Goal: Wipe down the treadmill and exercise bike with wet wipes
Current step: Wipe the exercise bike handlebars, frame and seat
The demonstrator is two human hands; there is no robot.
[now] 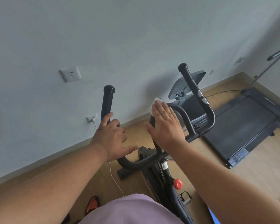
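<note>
Purple shirt (128, 210) fills the bottom of the view right under us, w/ an orange shoe (92, 204) on the wood floor (257, 175) just to the left of it. Both our bare arms reach fwd over the exercise bike (162, 172). Our left hand (110, 136) grips the left handlebar (106, 102), fingers curled round the black grip and thumb stretched out toward the middle. Our right hand (166, 125) lies flat, fingers straight and close together, pressing a white wet wipe (154, 105) onto the curved center bar (183, 113); only the wipe's edge shows past our fingertips. Right handlebar (194, 88) sticks up beyond that hand, w/ silver sensor plates on it. Red knob (177, 183) sits lower on the bike frame, pedal (186, 198) near it. Treadmill (244, 125) is on the floor off to the right by the wall, its console (187, 84) behind the bike's bars. White cable (115, 178) runs from a wall outlet (92, 118) down across the floor; another outlet (70, 74) sits higher up on the wall.
</note>
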